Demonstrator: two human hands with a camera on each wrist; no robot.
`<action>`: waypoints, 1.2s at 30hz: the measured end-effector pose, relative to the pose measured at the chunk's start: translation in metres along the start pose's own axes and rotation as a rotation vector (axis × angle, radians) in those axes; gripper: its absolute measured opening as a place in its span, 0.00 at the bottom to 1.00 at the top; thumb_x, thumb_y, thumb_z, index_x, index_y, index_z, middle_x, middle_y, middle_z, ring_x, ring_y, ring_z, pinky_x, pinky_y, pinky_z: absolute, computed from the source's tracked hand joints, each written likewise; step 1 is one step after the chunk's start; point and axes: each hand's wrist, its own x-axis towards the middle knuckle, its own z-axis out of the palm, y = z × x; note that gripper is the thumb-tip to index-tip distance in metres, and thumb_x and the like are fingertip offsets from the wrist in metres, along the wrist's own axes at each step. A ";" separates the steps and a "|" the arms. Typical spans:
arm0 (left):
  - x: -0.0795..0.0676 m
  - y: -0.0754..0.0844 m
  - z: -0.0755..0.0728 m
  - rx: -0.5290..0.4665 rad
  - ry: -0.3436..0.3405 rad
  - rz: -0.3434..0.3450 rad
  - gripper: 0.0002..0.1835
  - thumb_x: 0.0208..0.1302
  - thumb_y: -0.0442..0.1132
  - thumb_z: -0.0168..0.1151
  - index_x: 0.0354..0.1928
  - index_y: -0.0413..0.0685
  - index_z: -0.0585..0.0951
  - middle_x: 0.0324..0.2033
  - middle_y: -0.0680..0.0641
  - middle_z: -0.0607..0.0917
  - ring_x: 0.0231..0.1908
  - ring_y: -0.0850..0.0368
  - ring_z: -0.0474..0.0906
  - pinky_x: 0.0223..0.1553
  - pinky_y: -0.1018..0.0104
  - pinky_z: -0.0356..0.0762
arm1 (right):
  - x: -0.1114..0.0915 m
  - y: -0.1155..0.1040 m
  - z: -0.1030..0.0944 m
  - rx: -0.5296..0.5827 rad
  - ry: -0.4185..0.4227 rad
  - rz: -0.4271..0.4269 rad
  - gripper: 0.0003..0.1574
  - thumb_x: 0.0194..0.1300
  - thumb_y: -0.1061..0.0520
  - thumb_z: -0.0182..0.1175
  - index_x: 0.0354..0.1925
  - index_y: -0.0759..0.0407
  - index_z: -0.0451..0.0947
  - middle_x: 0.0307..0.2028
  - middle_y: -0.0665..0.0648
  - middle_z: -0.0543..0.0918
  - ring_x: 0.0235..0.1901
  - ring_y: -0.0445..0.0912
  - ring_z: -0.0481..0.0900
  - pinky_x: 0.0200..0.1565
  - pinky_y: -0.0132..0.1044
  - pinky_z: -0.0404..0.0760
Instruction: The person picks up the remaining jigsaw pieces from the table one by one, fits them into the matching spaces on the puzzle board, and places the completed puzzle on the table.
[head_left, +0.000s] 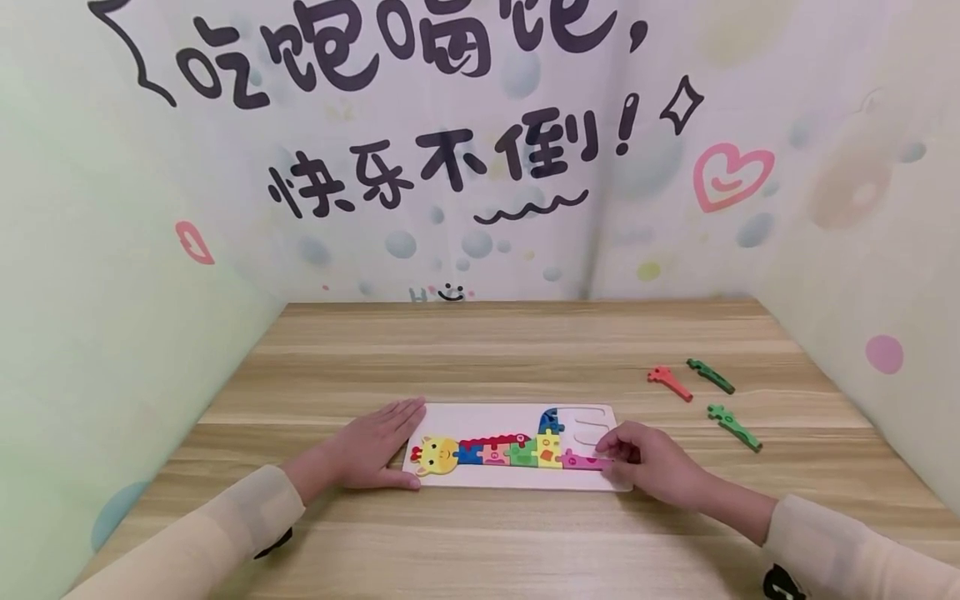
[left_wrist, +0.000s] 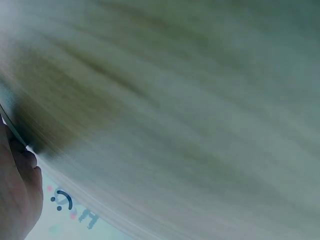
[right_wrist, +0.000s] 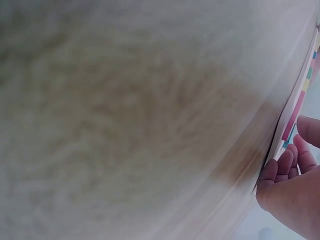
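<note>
A white puzzle board (head_left: 487,479) lies flat on the wooden table. Along it runs a giraffe built of coloured pieces, with a yellow head (head_left: 437,456) at the left end. My left hand (head_left: 378,443) rests on the board's left edge, fingers straight and thumb spread toward the near corner. At the right end, my right hand (head_left: 656,467) pinches the end of a long pink puzzle piece (head_left: 581,461) between thumb and fingers. This piece lines up with the yellow body piece (head_left: 549,451). The right fingers (right_wrist: 285,162) are curled by the board's edge, partly hiding the pink piece's tip.
Right of the board's far corner lie a red leg-shaped piece (head_left: 670,383), a dark green one (head_left: 711,376) and a light green one (head_left: 735,427). Leg-shaped outlines (head_left: 588,421) show in the board's upper right. Printed cloth walls (head_left: 465,242) enclose the table (head_left: 450,350).
</note>
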 end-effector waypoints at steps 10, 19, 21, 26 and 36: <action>0.000 -0.001 0.000 0.001 -0.002 0.003 0.60 0.55 0.81 0.38 0.76 0.41 0.50 0.75 0.44 0.50 0.74 0.51 0.44 0.71 0.56 0.47 | -0.001 -0.007 -0.008 -0.021 0.068 0.024 0.11 0.62 0.65 0.65 0.44 0.59 0.80 0.35 0.52 0.77 0.36 0.48 0.72 0.36 0.32 0.76; -0.001 -0.001 0.002 -0.003 0.006 0.003 0.60 0.55 0.81 0.38 0.76 0.41 0.50 0.75 0.44 0.50 0.74 0.51 0.44 0.71 0.57 0.47 | -0.008 -0.003 -0.019 -0.052 0.173 0.007 0.13 0.61 0.63 0.67 0.45 0.60 0.81 0.36 0.52 0.78 0.36 0.47 0.73 0.35 0.32 0.76; -0.001 -0.001 0.002 -0.007 0.006 0.001 0.60 0.55 0.81 0.38 0.76 0.41 0.50 0.75 0.44 0.50 0.74 0.51 0.44 0.71 0.57 0.48 | -0.010 -0.002 -0.022 -0.074 0.209 0.001 0.13 0.61 0.63 0.67 0.45 0.60 0.81 0.36 0.51 0.79 0.36 0.47 0.73 0.35 0.32 0.76; -0.001 0.000 0.000 -0.006 0.004 -0.001 0.60 0.55 0.81 0.38 0.76 0.41 0.50 0.75 0.45 0.49 0.74 0.51 0.44 0.71 0.56 0.47 | -0.015 0.002 -0.030 -0.123 0.286 -0.014 0.14 0.61 0.62 0.68 0.45 0.62 0.81 0.36 0.52 0.80 0.35 0.47 0.72 0.35 0.32 0.75; 0.000 -0.001 0.000 -0.003 -0.002 -0.002 0.59 0.55 0.81 0.39 0.76 0.42 0.49 0.76 0.45 0.49 0.74 0.51 0.43 0.71 0.57 0.47 | -0.026 0.018 -0.047 -0.192 0.395 0.017 0.15 0.60 0.61 0.69 0.45 0.63 0.81 0.36 0.54 0.78 0.34 0.46 0.71 0.34 0.32 0.74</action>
